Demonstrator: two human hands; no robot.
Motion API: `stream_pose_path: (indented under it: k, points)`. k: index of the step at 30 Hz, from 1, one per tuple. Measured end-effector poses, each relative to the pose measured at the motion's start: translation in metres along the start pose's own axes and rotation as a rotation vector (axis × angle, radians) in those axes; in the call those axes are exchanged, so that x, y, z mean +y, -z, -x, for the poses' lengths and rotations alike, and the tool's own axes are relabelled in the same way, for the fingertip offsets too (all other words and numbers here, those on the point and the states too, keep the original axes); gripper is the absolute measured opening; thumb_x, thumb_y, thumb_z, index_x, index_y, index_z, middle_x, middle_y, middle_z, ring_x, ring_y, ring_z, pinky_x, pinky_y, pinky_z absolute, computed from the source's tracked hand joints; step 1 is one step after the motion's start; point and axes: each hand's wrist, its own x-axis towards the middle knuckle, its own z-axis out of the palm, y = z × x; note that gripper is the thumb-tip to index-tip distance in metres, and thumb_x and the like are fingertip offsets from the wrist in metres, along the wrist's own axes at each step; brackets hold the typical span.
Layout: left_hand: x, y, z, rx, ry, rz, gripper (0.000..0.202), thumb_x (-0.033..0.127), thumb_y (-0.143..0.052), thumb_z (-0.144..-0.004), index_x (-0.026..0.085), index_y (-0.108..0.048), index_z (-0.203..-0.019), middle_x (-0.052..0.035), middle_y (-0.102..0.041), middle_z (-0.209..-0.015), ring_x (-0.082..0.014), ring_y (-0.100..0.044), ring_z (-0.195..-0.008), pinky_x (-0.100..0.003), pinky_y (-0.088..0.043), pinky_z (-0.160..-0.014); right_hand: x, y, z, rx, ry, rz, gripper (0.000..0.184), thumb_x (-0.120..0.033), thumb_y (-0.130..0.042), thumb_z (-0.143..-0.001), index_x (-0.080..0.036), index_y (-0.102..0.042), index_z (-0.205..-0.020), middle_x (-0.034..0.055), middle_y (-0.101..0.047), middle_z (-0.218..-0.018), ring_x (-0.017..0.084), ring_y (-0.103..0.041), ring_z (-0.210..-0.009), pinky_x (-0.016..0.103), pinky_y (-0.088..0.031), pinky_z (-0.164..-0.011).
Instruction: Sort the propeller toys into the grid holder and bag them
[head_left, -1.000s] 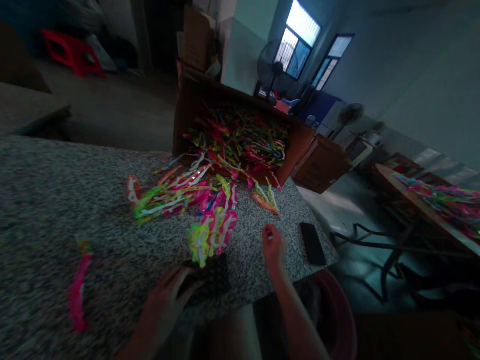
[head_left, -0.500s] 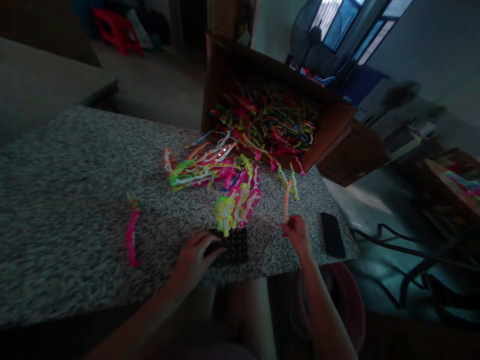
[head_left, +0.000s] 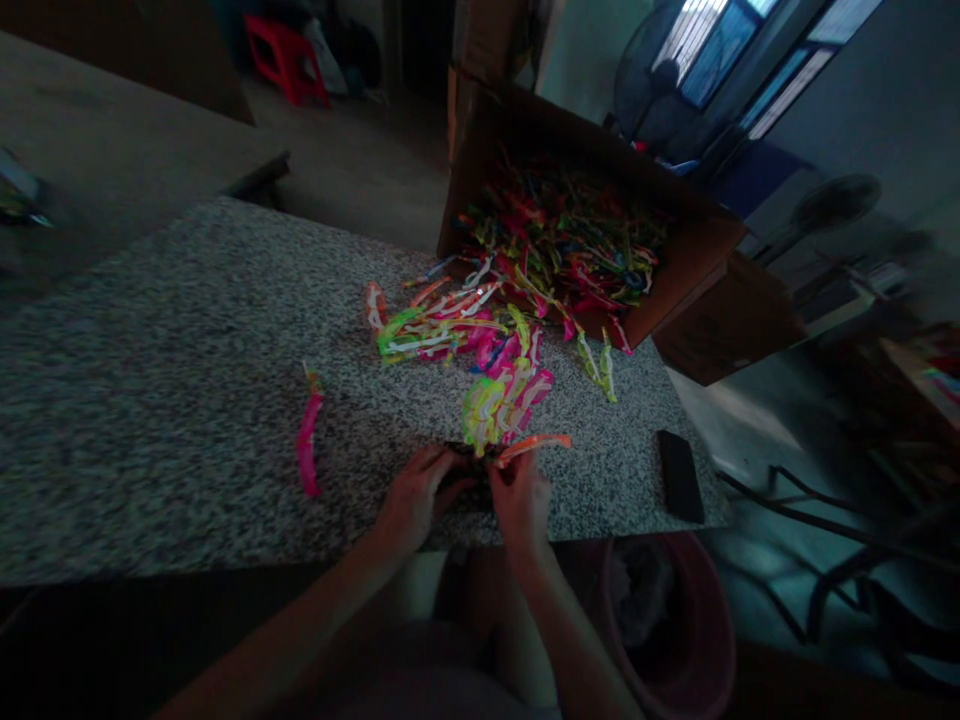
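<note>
My left hand [head_left: 415,497] and my right hand [head_left: 520,502] meet at the front of a speckled granite table [head_left: 187,400], over a dark perforated plastic piece [head_left: 466,478] that they mostly hide. My right hand pinches one end of an orange plastic strip [head_left: 534,448], whose other end points right. My left hand's fingers rest on the dark piece. Just above both hands lies a heap of neon yellow and pink plastic strips [head_left: 502,408]. More strips [head_left: 435,335] are strewn behind it, spilling from a tilted cardboard box [head_left: 562,225].
A lone pink strip [head_left: 307,443] lies left of my hands. A black phone [head_left: 680,477] lies near the table's right edge. Below that edge stands a pink bucket [head_left: 675,625]. Another brown carton [head_left: 724,320] stands behind the box, and floor lies beyond the table.
My right hand has moved left to meet my left hand, and the orange strip it holds has swung from upright to nearly level. My left hand now covers more of the dark piece.
</note>
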Motion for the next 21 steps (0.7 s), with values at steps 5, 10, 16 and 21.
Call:
stream_pose_path:
  k: [5,10,16,21]
  points:
    - [0.0,0.003,0.001,-0.029,0.008,0.013,0.01,0.029,-0.062,-0.084,0.021,-0.063,-0.089,-0.0019,-0.061,-0.088,-0.0163,-0.059,-0.086,-0.029,-0.049,-0.078,-0.011,-0.002,-0.007,-0.055,0.062,0.096,0.026,-0.017,-0.063,-0.078,-0.018,-0.051,-0.1,0.0056,-0.071,-0.081,0.021,-0.07,-0.074,0.026,-0.05,-0.063]
    - [-0.004,-0.002,0.0,-0.004,0.014,0.01,0.012,0.032,-0.059,-0.086,0.021,-0.063,-0.086,-0.0019,-0.062,-0.086,-0.0164,-0.06,-0.084,-0.03,-0.05,-0.078,-0.012,-0.011,-0.003,-0.058,0.042,0.021,0.018,-0.018,-0.061,-0.081,-0.019,-0.052,-0.097,0.0054,-0.071,-0.084,0.02,-0.07,-0.074,0.027,-0.052,-0.064]
    - [-0.023,0.021,-0.002,0.117,-0.101,-0.031,0.023,0.046,-0.055,-0.085,0.026,-0.064,-0.093,-0.0012,-0.067,-0.088,-0.0172,-0.065,-0.081,-0.028,-0.054,-0.075,0.016,0.032,-0.024,-0.188,0.077,-0.17,0.022,-0.025,-0.067,-0.073,-0.02,-0.061,-0.094,0.0,-0.071,-0.084,0.014,-0.068,-0.064,0.023,-0.052,-0.057]
    - [-0.07,0.119,-0.021,0.213,0.033,-0.408,0.034,0.035,-0.036,-0.088,0.03,-0.063,-0.108,-0.0051,-0.066,-0.11,-0.0286,-0.062,-0.101,-0.046,-0.054,-0.084,0.054,0.084,-0.14,0.16,0.174,0.161,0.026,-0.026,-0.052,-0.083,-0.014,-0.066,-0.1,0.01,-0.07,-0.094,0.02,-0.067,-0.073,0.03,-0.051,-0.069]
